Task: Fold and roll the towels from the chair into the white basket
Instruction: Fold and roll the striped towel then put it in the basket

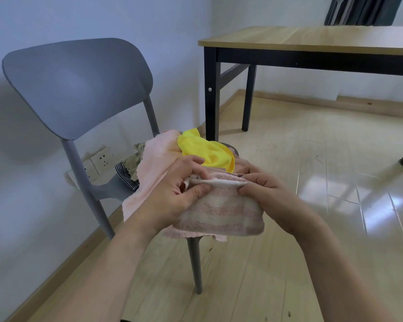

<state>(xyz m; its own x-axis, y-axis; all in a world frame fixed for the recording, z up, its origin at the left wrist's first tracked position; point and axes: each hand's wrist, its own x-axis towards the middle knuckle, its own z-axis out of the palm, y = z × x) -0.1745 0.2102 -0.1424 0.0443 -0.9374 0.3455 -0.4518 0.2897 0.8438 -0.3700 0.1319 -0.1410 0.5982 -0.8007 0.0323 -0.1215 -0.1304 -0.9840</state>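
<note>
1. While both hands work at the near edge of the chair (77, 89), they hold a pink-and-cream striped towel (221, 212) by its folded top edge.
2. Left hand (172, 194) pinches the towel's left end, thumb on the near face and fingers curled over the far side.
3. Right hand (270, 191) pinches the right end the same way, fingers bent tight on the fold.
4. Below the hands the towel hangs doubled over, its lower edge draped past the seat's near rim.
5. Under it, on the seat, lies a pale pink towel (154, 156), spread toward the left and far side.
6. On top of that pile, just beyond the hands, sits a crumpled yellow cloth (203, 149).
7. At the seat's left, a beige cloth (135, 161) and a dark striped cloth (126, 177) poke out from under the pink one.
8. To the far right stands a wooden surface (312, 38) on black legs, well apart from the chair.
9. No part of the basket shows in this view.
</note>
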